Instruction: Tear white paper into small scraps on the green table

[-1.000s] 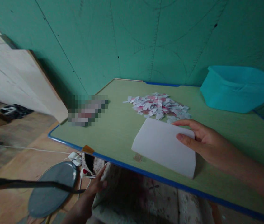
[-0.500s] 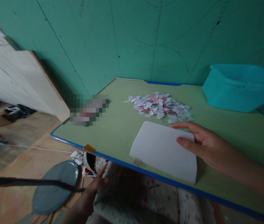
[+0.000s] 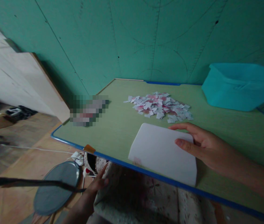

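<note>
My right hand [image 3: 192, 143] grips the right end of a white notebook [image 3: 160, 152] with rounded corners, thumb on its top face and fingers along the far edge. The notebook lies at the table's front edge, its near side by the blue trim. Beyond it is a heap of small torn paper pieces [image 3: 160, 105], white with pink patches. Low beside the table, my left hand [image 3: 96, 183] rests against the patterned cloth [image 3: 115, 193] over my lap. Its index finger and thumb are apart and hold nothing visible; the other fingers are hidden.
A turquoise bin [image 3: 237, 90] stands at the table's back right. A blurred-out flat object [image 3: 90, 112] lies on the left of the pale green table [image 3: 113, 124]. Below left are a round grey stool [image 3: 54, 189] and a white cable [image 3: 38, 148]. A green wall [image 3: 132, 40] rises behind.
The notebook has slid slightly toward the table's front edge and left, with my right hand still on it. My left hand and the paper heap stay in place.
</note>
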A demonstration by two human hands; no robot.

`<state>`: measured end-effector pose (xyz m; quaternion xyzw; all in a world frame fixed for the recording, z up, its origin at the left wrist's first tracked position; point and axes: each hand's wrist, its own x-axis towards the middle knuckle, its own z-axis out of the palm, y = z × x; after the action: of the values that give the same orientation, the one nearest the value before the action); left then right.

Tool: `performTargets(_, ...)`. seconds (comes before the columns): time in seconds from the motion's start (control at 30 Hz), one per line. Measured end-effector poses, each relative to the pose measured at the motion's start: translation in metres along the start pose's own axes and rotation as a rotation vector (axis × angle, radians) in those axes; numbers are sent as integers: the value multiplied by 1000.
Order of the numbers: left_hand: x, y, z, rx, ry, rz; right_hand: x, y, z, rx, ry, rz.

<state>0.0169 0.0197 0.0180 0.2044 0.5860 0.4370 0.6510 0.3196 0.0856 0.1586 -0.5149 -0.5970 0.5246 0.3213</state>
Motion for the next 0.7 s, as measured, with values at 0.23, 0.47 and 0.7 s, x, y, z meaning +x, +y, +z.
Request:
performTargets(0.23,-2,1,0,70,89,70,0,3,-1,1,-26,-22)
performTargets(0.47,-2,-1,0,10,23,36,-1,3,-2,22,-31,27)
performTargets(0.7,2,-3,-7,12,-12,18,-2,2,-2,-8,-16,44)
